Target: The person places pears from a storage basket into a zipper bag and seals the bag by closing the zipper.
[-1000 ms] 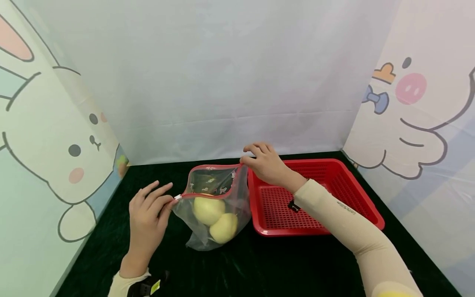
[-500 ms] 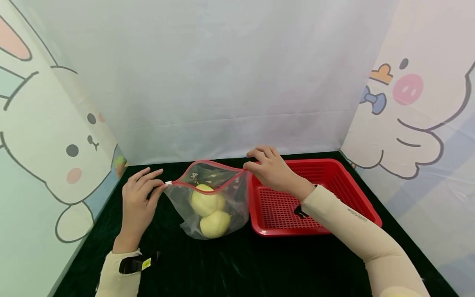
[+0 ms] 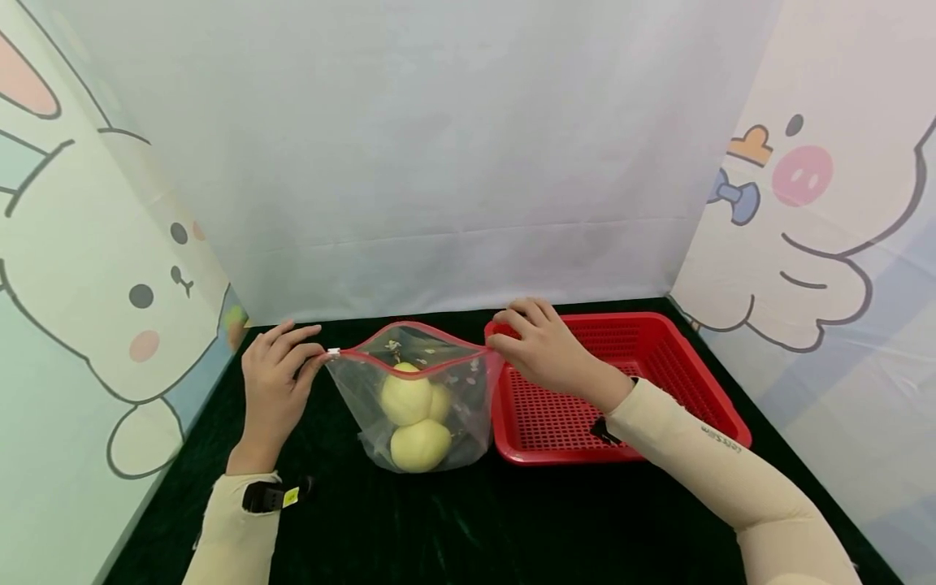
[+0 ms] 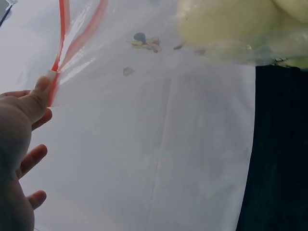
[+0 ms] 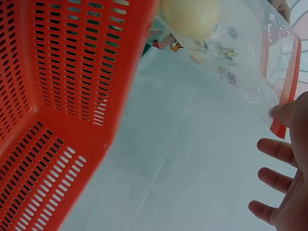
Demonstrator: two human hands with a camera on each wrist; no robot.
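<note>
A clear zip bag (image 3: 468, 422) with a red zip rim and small printed figures hangs between my hands, its mouth parted. Several pale yellow-green round fruits (image 3: 420, 445), which look like pears or apples, lie inside it. My left hand (image 3: 276, 390) pinches the bag's left top corner beside the white slider (image 3: 333, 353). At the opposite corner, my right hand (image 3: 544, 349) pinches the red rim between thumb and forefinger. In the left wrist view, the thumb presses on the slider (image 4: 51, 74) and the other fingers are spread apart.
A red perforated plastic basket (image 3: 512, 455) stands right of the bag, partly under my right forearm. Dark green cloth (image 3: 453, 536) covers the table. A white curtain rises behind, with cartoon-printed panels on both sides.
My left hand has moved left and away from me, and my right hand slightly right and toward me. The bag is stretched wider, and the fruits have shifted inside it.
</note>
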